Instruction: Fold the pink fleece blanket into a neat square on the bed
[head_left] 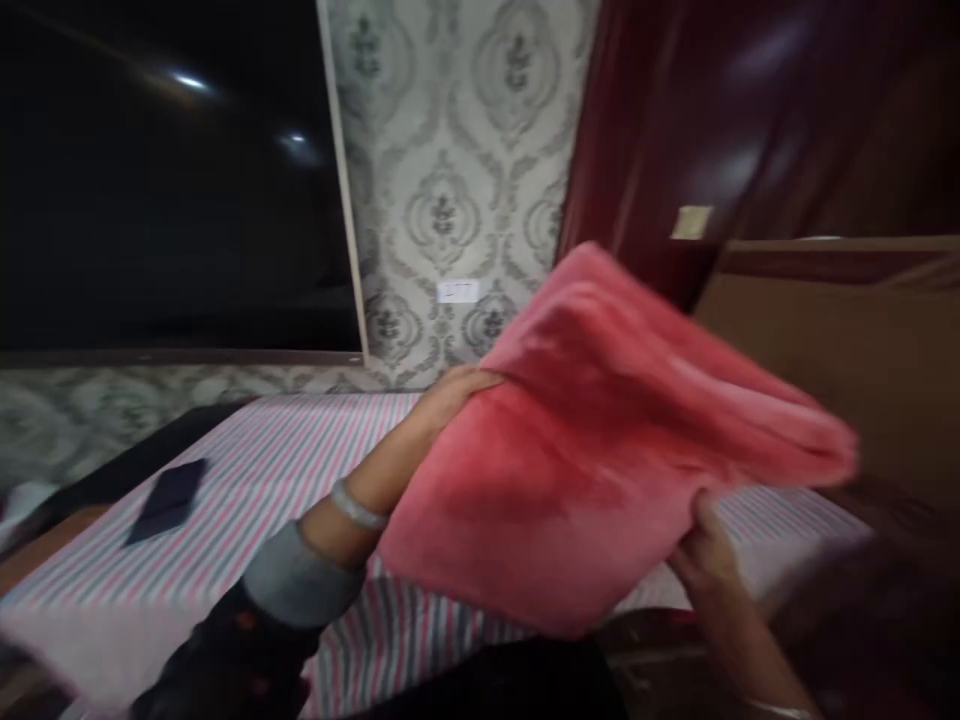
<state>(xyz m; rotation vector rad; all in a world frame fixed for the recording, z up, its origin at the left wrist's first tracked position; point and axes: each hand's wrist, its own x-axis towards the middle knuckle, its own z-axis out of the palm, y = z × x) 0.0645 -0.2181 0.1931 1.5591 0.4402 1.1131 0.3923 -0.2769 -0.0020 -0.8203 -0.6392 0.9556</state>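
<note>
A folded pinkish-red plush cloth (525, 500), soft like a fleece blanket, is held up in front of me between both hands. My left hand (457, 395) grips its left edge, thumb on top and the other fingers hidden under the fabric. At the lower right edge, my right hand (706, 548) pinches the cloth, its thumb pressed on the near side. The cloth is tilted and its far right corner sticks out, slightly blurred. Beneath it lies a striped pink, grey and white tablecloth (277, 460), partly hidden by the plush cloth.
A dark flat object (166, 500) rests on the left of the tablecloth. Behind the table hangs a large television (172, 200) on patterned wallpaper (442, 130). To the right stand a brown cardboard box (840, 350) and a dark red glossy door or panel (675, 100).
</note>
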